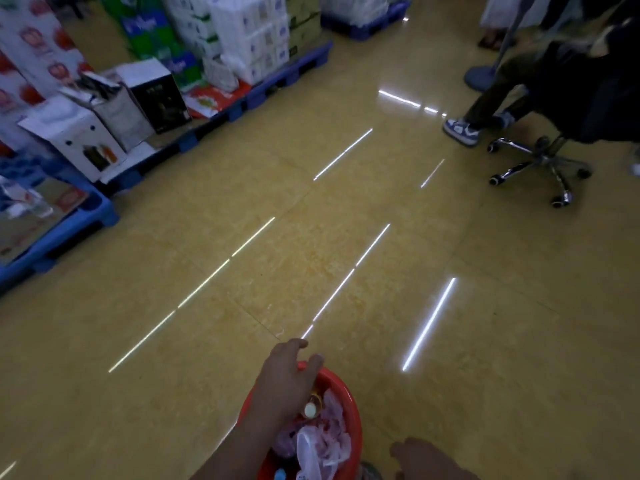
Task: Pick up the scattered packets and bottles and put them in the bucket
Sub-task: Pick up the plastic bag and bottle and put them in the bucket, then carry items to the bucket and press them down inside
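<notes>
the left hand [287, 379] hovers over the far rim of the red bucket [349, 410], fingers loosely spread and holding nothing that shows. just under its palm a bottle [310, 408] lies among crumpled packets [329, 441]. nearer than the hand, a blue-capped bottle [280, 474] sits low in the bucket. the right hand [422, 459] hangs to the right of the bucket, relaxed and empty. the drop looks done, so lift the left hand straight up to avoid snagging the packets, then scan the floor [311, 237] beyond the fingers, where no stray items show.
</notes>
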Available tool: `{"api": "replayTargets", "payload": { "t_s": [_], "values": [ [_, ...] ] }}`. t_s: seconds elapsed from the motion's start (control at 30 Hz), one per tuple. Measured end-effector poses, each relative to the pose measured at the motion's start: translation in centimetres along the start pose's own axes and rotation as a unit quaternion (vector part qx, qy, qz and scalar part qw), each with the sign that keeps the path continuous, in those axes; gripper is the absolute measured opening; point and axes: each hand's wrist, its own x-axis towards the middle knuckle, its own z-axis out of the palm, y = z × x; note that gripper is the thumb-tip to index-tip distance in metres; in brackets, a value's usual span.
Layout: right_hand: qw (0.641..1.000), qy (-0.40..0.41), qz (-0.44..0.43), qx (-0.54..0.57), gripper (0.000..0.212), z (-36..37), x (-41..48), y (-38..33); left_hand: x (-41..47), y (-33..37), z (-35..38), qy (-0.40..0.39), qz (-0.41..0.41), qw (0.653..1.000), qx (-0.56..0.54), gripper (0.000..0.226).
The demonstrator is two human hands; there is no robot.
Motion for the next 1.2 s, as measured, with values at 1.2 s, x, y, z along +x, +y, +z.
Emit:
{"api": "replayTargets", "payload": {
  "t_s": [1.2],
  "values": [
    [0.913,0.337,0.11,0.202,0.061,-1.6,-32.7,5.1,-17.5,20.8,-10.5,-0.144,0.366,0.907,0.152,0.069]
  ]
}}
